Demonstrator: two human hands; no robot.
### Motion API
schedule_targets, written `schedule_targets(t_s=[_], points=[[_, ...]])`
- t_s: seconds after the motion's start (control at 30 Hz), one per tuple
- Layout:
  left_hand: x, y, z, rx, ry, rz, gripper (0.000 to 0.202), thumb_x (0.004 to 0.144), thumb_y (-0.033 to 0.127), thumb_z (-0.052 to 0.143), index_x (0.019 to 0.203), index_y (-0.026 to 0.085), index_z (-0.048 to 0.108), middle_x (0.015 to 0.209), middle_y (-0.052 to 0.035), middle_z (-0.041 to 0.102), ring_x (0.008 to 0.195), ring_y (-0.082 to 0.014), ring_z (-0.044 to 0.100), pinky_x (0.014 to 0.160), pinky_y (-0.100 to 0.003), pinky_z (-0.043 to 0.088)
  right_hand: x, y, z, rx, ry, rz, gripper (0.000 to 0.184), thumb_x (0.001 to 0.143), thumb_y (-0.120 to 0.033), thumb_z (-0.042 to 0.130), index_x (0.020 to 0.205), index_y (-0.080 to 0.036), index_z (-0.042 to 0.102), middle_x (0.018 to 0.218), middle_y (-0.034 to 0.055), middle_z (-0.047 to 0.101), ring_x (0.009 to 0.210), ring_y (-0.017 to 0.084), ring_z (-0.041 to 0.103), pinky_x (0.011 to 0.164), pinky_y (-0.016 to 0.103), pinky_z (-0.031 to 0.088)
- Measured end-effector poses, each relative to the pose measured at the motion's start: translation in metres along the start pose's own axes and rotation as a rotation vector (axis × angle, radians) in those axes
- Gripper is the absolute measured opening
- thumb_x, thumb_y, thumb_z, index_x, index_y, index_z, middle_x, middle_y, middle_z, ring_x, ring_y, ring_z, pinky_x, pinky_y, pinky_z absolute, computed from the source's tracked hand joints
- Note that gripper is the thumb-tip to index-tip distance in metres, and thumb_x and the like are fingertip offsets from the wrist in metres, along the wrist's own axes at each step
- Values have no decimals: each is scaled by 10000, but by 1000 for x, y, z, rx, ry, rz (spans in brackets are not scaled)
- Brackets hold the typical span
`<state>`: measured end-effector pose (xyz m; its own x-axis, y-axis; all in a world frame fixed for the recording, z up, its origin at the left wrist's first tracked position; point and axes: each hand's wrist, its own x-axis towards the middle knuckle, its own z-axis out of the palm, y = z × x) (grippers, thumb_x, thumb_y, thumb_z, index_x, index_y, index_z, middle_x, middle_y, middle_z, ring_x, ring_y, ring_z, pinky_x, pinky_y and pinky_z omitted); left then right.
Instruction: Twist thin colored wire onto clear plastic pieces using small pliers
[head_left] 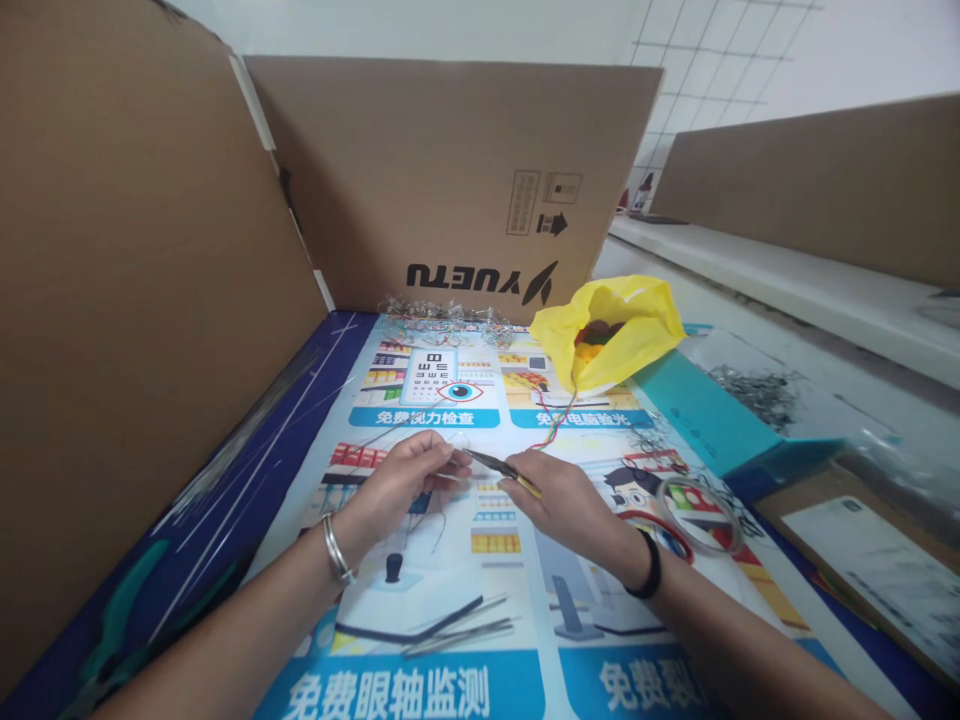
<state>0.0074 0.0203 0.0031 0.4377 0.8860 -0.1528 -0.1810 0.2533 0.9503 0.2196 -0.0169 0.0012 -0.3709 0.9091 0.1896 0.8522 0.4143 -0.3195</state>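
Note:
My left hand (409, 480), with a silver bangle on the wrist, is pinched closed on a thin wire (431, 525) that curves down below it. My right hand (566, 500), with a black band on the wrist, grips small pliers (501, 470) whose tips point left and meet the left fingertips. Both hands hover over a printed poster (450, 600) that covers the table. Thin coloured threads (553, 425) run from near the right hand up to a yellow bag (607, 330).
Cardboard walls (450, 180) stand at the left and back. A heap of clear beaded wire pieces (442, 320) lies at the back. A tape roll (697, 510) lies to the right, beside a teal box (712, 420). Metal rods (457, 630) lie near me, green-handled pliers (120, 620) at the far left.

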Motion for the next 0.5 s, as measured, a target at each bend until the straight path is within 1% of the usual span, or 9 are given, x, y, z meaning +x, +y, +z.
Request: schedule_targets(t_s=[0.1,0.23,0.37,0.5], points=[[-2,1,2,-46,-43,-49,243,768,380,627,760,169,507,942,-104,684,829,-217,656,752,-357,483,-1,1,0,18,8,-2,217,907,-333,410,906,-183,567,839,56,615,774,169,567,669,256,411],[-4,4,5,-133,-126,-116,270,763,397,632,756,174,480,891,-112,692,800,-241,667,788,-428,480,-1,2,1,35,11,-15,227,911,-337,395,928,-184,562,858,63,620,798,170,568,693,258,416],[-5,3,4,-183,-203,-99,235,817,388,569,766,175,483,858,-102,679,834,-232,651,833,-446,462,-1,3,1,37,14,-5,236,915,-347,387,926,-188,560,857,63,619,808,172,567,701,257,417],[-4,1,2,-208,-220,-69,187,852,356,523,793,183,481,873,-74,651,857,-219,625,802,-440,471,-1,4,2,36,16,-10,220,909,-335,404,945,-185,562,863,60,619,813,175,569,698,256,413]])
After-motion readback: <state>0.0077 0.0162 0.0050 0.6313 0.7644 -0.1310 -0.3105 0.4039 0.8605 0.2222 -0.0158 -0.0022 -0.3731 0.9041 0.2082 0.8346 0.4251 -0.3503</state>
